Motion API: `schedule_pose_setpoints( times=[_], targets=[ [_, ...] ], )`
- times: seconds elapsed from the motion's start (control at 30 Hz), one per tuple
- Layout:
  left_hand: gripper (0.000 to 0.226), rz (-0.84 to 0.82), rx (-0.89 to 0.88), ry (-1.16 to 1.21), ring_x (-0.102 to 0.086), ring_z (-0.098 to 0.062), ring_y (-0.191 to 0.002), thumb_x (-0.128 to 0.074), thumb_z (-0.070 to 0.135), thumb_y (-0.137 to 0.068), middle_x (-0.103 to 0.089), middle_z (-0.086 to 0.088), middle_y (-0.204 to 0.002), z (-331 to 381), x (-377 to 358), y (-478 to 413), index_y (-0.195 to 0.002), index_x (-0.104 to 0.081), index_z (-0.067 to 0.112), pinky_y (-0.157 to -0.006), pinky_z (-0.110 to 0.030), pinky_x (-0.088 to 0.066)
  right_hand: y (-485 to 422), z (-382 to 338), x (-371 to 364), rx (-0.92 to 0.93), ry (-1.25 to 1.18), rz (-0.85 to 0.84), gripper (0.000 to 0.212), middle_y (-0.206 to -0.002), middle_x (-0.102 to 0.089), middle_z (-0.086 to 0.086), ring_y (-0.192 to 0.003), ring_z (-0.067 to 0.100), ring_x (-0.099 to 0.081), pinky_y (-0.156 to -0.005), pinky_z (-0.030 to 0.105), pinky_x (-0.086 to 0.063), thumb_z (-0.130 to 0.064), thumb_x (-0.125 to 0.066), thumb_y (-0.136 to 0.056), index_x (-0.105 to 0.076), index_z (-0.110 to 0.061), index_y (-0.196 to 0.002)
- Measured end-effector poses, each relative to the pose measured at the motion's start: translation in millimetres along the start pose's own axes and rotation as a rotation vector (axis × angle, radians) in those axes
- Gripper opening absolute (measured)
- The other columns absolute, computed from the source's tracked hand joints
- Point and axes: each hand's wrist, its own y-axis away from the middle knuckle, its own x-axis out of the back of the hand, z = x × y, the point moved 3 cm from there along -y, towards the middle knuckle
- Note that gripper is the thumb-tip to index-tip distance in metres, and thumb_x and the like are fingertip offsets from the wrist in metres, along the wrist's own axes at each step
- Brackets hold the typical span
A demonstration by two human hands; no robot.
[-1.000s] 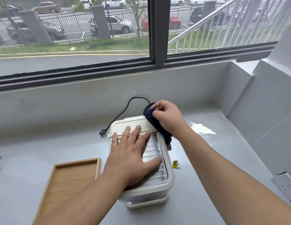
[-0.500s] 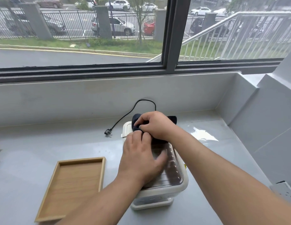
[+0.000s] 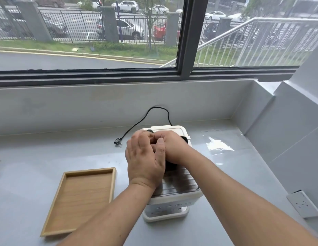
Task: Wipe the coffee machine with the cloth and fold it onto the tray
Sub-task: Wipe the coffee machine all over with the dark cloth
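Bunching the dark cloth on top of the coffee machine, R hand curls round it; L hand lies over, grip can't tell. Tray sits near-left w/ long axis near-far, L hand nearer.

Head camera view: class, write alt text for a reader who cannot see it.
Both hands meet on top of a white coffee machine: the right hand grips a dark cloth, the left hand overlapping it. A wooden tray sits left of the machine, an unplugged cord behind.
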Motion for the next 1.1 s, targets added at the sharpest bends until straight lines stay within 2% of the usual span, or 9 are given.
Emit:
schedule_pose_setpoints(
  times=[0.07,0.13,0.2,0.33,0.43,0.57,0.77,0.93,1.1],
  targets=[
    [0.055,-0.039,-0.012,0.044,-0.049,-0.031,-0.122,-0.034,0.052,-0.095,-0.057,-0.009,-0.133,1,2,0,-0.122,-0.057,0.010,-0.107,-0.051,-0.040,17,-1,-4,-0.002,0.036,-0.008,0.025,-0.072,-0.069,-0.029,-0.065,-0.010,-0.060,-0.055,0.006,-0.041,-0.024,-0.070,-0.085,-0.072,-0.044,-0.071],
    [0.057,-0.095,-0.033,0.096,-0.049,-0.029,-0.123,-0.034,0.054,-0.095,-0.057,-0.006,-0.131,3,5,2,-0.124,-0.057,0.011,-0.108,-0.049,-0.039,34,-1,-6,-0.022,0.033,-0.016,0.015,-0.069,-0.069,-0.024,-0.062,-0.007,-0.058,-0.052,0.007,-0.040,-0.029,-0.062,-0.083,-0.071,-0.036,-0.073],
    [0.055,-0.153,-0.052,0.117,-0.047,-0.023,-0.119,-0.035,0.055,-0.094,-0.058,0.000,-0.125,4,9,5,-0.124,-0.058,0.015,-0.106,-0.045,-0.040,49,-1,-7,-0.027,0.029,-0.027,0.018,-0.063,-0.066,-0.019,-0.057,-0.003,-0.055,-0.051,0.010,-0.039,-0.037,-0.053,-0.078,-0.068,-0.034,-0.069],
    [0.054,-0.313,-0.113,0.058,-0.048,-0.019,-0.114,-0.035,0.059,-0.092,-0.060,0.007,-0.118,4,16,7,-0.123,-0.060,0.022,-0.102,-0.044,-0.042,64,-6,-10,-0.044,0.114,-0.029,0.021,-0.078,-0.074,-0.013,-0.072,0.009,-0.067,-0.067,0.036,-0.058,-0.033,-0.049,-0.080,-0.070,-0.032,-0.083],
    [0.050,-0.354,-0.156,0.002,-0.050,-0.016,-0.111,-0.037,0.060,-0.093,-0.062,0.010,-0.116,1,25,2,-0.118,-0.062,0.025,-0.100,-0.042,-0.044,67,-18,-14,0.011,0.199,-0.012,0.018,-0.083,-0.074,-0.015,-0.078,0.009,-0.067,-0.073,0.043,-0.059,-0.025,-0.052,-0.084,-0.068,-0.033,-0.087],
    [0.051,-0.390,-0.193,-0.039,-0.050,-0.012,-0.116,-0.037,0.066,-0.094,-0.061,0.015,-0.122,-7,42,-8,-0.122,-0.060,0.030,-0.102,-0.040,-0.044,78,-27,-16,0.171,0.274,0.153,0.017,-0.100,-0.068,-0.023,-0.098,0.002,-0.061,-0.082,0.029,-0.052,-0.026,-0.060,-0.087,-0.066,-0.037,-0.097],
    [0.071,-0.445,-0.219,-0.095,-0.038,-0.010,-0.139,-0.032,0.079,-0.087,-0.050,0.018,-0.150,-13,66,-18,-0.140,-0.053,0.037,-0.114,-0.037,-0.036,95,-26,-3,0.163,0.445,0.378,0.038,-0.128,-0.061,-0.024,-0.124,0.011,-0.047,-0.106,0.030,-0.042,-0.037,-0.055,-0.090,-0.063,-0.041,-0.127],
    [0.086,-0.496,-0.318,-0.198,-0.020,-0.011,-0.155,-0.046,0.083,-0.079,-0.026,0.016,-0.169,-10,74,-22,-0.155,-0.037,0.042,-0.127,-0.040,-0.020,101,-30,8,0.033,0.664,0.361,0.072,-0.154,-0.048,-0.009,-0.143,0.013,-0.033,-0.121,0.032,-0.028,-0.065,-0.051,-0.087,-0.049,-0.032,-0.150],
    [0.099,-0.538,-0.383,-0.255,-0.011,-0.012,-0.158,-0.041,0.090,-0.072,-0.016,0.014,-0.173,-2,80,-25,-0.159,-0.028,0.045,-0.130,-0.047,-0.010,112,-30,15,-0.105,0.745,0.358,0.084,-0.168,-0.029,-0.009,-0.157,0.021,-0.015,-0.127,0.038,-0.016,-0.073,-0.051,-0.086,-0.029,-0.039,-0.159]
  ],
)
